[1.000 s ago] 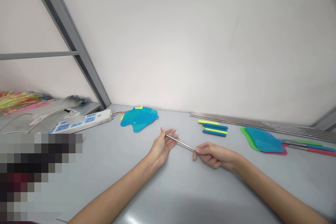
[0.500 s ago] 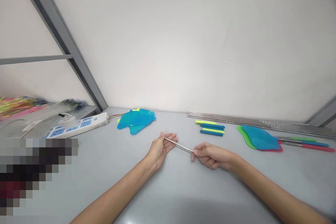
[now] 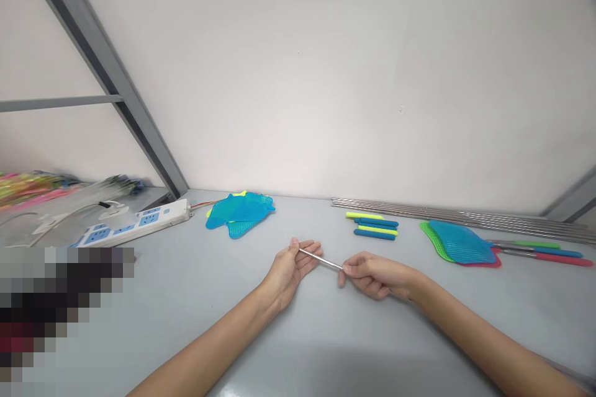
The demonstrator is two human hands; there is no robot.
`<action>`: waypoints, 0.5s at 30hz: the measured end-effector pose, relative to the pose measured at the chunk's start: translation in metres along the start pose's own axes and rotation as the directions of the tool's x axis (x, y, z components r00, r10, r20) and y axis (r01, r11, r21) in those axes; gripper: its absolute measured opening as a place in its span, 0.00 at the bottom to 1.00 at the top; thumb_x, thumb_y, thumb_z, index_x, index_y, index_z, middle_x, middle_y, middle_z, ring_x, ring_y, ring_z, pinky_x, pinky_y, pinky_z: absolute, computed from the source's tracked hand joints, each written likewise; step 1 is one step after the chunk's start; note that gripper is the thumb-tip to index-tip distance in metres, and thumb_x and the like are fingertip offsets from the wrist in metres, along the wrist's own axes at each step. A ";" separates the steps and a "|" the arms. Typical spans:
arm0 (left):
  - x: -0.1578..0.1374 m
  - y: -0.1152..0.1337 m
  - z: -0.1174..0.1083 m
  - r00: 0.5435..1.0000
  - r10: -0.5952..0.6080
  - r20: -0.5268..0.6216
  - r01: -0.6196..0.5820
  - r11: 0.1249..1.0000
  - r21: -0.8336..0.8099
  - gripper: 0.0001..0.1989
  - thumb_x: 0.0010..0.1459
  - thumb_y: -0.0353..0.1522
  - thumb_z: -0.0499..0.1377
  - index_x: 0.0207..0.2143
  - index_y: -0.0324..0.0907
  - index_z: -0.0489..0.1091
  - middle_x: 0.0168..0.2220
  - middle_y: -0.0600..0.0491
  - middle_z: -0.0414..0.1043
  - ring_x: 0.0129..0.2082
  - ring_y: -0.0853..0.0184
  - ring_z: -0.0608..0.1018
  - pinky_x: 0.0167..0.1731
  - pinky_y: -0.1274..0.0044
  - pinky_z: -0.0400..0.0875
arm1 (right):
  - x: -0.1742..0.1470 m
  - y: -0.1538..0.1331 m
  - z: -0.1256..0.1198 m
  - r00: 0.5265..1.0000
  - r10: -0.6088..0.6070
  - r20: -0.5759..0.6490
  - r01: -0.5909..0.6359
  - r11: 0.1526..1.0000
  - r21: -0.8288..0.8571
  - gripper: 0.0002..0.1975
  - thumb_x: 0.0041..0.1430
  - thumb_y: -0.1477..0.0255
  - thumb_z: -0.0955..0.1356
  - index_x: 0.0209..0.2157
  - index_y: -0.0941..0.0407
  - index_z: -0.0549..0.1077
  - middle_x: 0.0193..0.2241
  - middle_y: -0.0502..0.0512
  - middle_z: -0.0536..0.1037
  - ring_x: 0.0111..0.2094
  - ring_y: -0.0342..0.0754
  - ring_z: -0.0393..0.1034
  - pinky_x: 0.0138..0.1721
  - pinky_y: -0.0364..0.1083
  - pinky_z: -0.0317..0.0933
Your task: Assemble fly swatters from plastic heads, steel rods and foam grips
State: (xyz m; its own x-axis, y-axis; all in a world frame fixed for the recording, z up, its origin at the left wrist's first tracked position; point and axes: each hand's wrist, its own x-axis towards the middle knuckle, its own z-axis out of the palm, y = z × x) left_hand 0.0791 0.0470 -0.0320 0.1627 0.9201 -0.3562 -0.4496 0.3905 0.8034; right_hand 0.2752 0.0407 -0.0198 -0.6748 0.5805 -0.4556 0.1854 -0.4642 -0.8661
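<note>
A thin, shiny metal rod (image 3: 326,261) slants between my two hands above the grey table. My left hand (image 3: 293,267) keeps its thumb pressed on the rod's left end, palm turned up and the other fingers stretched out beneath. The right end is pinched between thumb and fingers of my right hand (image 3: 370,274); that end is hidden in the grip. Behind my right hand lie several yellow and blue handle sleeves (image 3: 375,231). Blue and yellow fly swatter heads (image 3: 244,212) lie in a heap beyond my left hand.
Fly swatters (image 3: 465,245) in green, blue and red with handles lie at the right. Long metal rods (image 3: 456,217) run along the wall. At left are a power strip (image 3: 153,217), a metal frame post (image 3: 135,111) and blurred colourful items (image 3: 41,186).
My left hand has shifted a little right, closer to my right hand, so less of the rod shows between them. My right hand has stayed nearly still.
</note>
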 end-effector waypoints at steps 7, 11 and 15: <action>-0.012 -0.011 0.007 0.993 -0.049 0.103 0.051 0.999 -0.017 0.20 0.52 0.40 0.49 0.37 0.31 0.65 0.43 0.38 0.66 0.40 0.61 0.71 0.44 0.72 0.64 | 0.002 0.000 0.002 1.000 -0.005 0.004 0.005 1.000 -0.016 0.12 0.50 0.65 0.61 0.30 0.60 0.67 0.13 0.41 0.45 0.13 0.34 0.35 0.10 0.36 0.30; -0.012 -0.011 0.007 0.994 -0.044 0.096 0.045 0.999 -0.013 0.19 0.52 0.40 0.49 0.37 0.31 0.65 0.43 0.38 0.65 0.40 0.61 0.71 0.44 0.72 0.64 | 0.002 0.000 0.003 1.000 -0.007 0.003 0.007 1.000 -0.021 0.12 0.50 0.65 0.61 0.30 0.60 0.67 0.13 0.41 0.45 0.13 0.34 0.35 0.10 0.36 0.30; -0.011 -0.010 0.007 0.995 -0.048 0.089 0.050 0.999 -0.020 0.19 0.52 0.39 0.50 0.37 0.31 0.65 0.43 0.38 0.65 0.40 0.61 0.71 0.43 0.72 0.65 | 0.001 -0.001 0.004 1.000 -0.006 -0.003 0.006 1.000 -0.022 0.13 0.50 0.64 0.61 0.30 0.60 0.67 0.13 0.41 0.46 0.13 0.34 0.36 0.10 0.36 0.31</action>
State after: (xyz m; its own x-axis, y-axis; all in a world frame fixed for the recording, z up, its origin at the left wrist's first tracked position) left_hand 0.0881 0.0327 -0.0329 0.2615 0.8991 -0.3510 -0.4582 0.4357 0.7748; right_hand 0.2715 0.0391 -0.0188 -0.6740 0.5853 -0.4508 0.1971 -0.4456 -0.8733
